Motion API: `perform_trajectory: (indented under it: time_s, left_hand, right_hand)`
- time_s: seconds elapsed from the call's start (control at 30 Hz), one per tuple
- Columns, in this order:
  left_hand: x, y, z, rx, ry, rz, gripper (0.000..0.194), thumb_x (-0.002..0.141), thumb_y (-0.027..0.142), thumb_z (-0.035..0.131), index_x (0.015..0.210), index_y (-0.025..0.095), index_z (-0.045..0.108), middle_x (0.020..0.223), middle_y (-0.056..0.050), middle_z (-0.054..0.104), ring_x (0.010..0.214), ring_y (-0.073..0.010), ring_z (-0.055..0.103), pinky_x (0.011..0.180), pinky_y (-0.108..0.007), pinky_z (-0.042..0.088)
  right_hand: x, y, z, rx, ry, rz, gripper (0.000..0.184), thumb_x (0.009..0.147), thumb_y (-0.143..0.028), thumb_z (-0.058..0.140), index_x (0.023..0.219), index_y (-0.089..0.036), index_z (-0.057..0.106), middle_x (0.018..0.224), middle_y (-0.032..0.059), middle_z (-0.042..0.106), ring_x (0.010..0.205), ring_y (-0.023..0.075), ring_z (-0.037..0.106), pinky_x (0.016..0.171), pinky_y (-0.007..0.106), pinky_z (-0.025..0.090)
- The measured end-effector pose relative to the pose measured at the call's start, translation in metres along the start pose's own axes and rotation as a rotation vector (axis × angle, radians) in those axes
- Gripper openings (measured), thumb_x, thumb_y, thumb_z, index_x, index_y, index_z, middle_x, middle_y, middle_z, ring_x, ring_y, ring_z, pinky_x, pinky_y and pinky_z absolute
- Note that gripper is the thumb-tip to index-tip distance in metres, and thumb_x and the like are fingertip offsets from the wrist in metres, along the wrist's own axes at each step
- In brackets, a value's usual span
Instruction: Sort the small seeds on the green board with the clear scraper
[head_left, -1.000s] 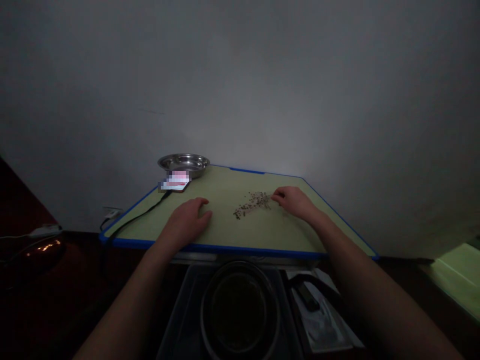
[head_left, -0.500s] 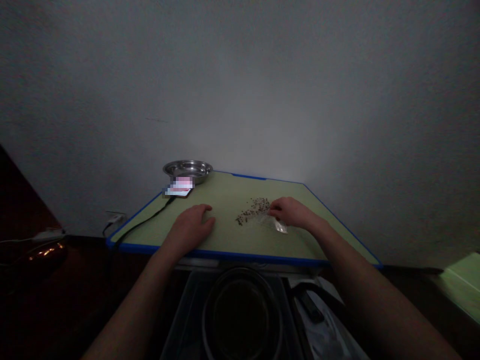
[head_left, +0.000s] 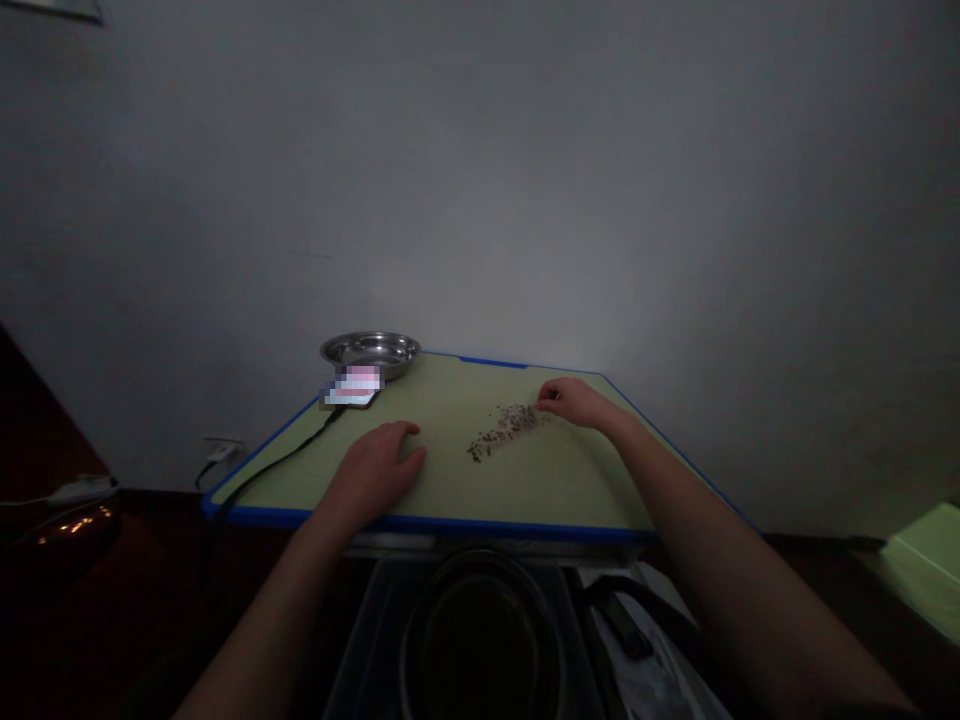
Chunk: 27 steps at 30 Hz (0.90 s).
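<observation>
Small dark grains (head_left: 505, 427) lie scattered on our desk (head_left: 450, 490), between our left hand (head_left: 377, 466), open with thumb and fingers apart, and our right hand (head_left: 574, 402). We pinch the right fingertips together beside the grains, but cannot tell whether they grip anything.

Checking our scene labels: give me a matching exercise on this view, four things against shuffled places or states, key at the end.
Things
1. Metal bowl
2. Phone
3. Dark bits
4. Left hand

Places and states
A. Thumb and fingers apart, nothing between them
B. Scattered on the pale green table, close to the right hand
C. Silvery, nearest of the four to the wall
D. Screen lit, black cable running up to it

Pairs: 1-C, 2-D, 3-B, 4-A
</observation>
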<state>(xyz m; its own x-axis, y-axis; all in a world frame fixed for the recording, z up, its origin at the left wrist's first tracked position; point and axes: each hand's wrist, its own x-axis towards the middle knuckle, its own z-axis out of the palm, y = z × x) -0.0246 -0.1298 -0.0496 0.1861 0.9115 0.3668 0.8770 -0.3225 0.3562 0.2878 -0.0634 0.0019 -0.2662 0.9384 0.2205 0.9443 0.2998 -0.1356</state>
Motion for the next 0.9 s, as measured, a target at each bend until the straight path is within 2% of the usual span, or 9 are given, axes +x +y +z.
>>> perform_trajectory:
  time_s: [0.13,0.23,0.37,0.5,0.67,0.9]
  left_hand:
    - [0.0,0.003,-0.001,-0.007,-0.001,-0.007,0.045,0.081,0.036,0.042,0.114,0.011,0.058,0.115,-0.013,0.062,0.107,-0.0264,0.056,0.095,-0.04,0.041]
    - [0.0,0.004,-0.001,0.003,0.003,-0.009,0.043,0.081,0.036,0.043,0.113,0.011,0.058,0.114,-0.013,0.063,0.106,-0.0263,0.057,0.095,-0.04,0.041]
    - [0.0,0.002,0.0,-0.003,0.008,0.003,0.041,0.08,0.034,0.043,0.11,0.011,0.059,0.113,-0.013,0.063,0.106,-0.0257,0.057,0.095,-0.039,0.041]
    - [-0.001,0.001,0.0,-0.01,0.016,0.012,0.04,0.081,0.034,0.044,0.109,0.012,0.06,0.113,-0.013,0.063,0.106,-0.0257,0.057,0.095,-0.039,0.041]
    - [-0.002,0.003,-0.001,-0.002,0.002,-0.003,0.044,0.081,0.036,0.044,0.115,0.011,0.057,0.117,-0.014,0.062,0.108,-0.0262,0.056,0.096,-0.039,0.041]
    - [0.001,0.003,-0.002,0.006,-0.02,0.0,0.045,0.081,0.036,0.042,0.115,0.011,0.057,0.117,-0.013,0.061,0.11,-0.0263,0.055,0.097,-0.039,0.04]
  right_hand:
    - [-0.008,0.011,-0.016,-0.022,0.035,0.075,0.015,0.082,-0.026,0.06,0.089,-0.017,0.069,0.09,0.0051,0.071,0.079,0.0139,0.063,0.069,0.021,0.044]
    - [-0.011,0.021,-0.022,-0.065,0.059,0.192,0.016,0.082,-0.025,0.058,0.088,-0.015,0.069,0.084,0.0077,0.072,0.076,0.0155,0.064,0.067,0.023,0.045]
    - [-0.014,0.028,-0.012,-0.11,0.058,0.332,0.019,0.084,-0.025,0.054,0.089,-0.013,0.069,0.072,0.0082,0.071,0.069,0.0158,0.066,0.065,0.024,0.046]
    - [-0.011,0.027,0.006,-0.164,0.049,0.404,0.024,0.087,-0.024,0.053,0.1,-0.01,0.066,0.081,0.0118,0.071,0.077,0.0178,0.067,0.07,0.027,0.048]
    - [0.003,0.009,0.017,-0.254,0.017,0.413,0.028,0.091,-0.031,0.053,0.113,-0.015,0.058,0.112,0.009,0.061,0.095,0.0195,0.061,0.081,0.039,0.05]
    - [0.026,-0.039,0.019,-0.328,0.0,0.314,0.031,0.09,-0.031,0.055,0.117,-0.016,0.055,0.118,0.0093,0.057,0.098,0.0206,0.059,0.081,0.041,0.05]
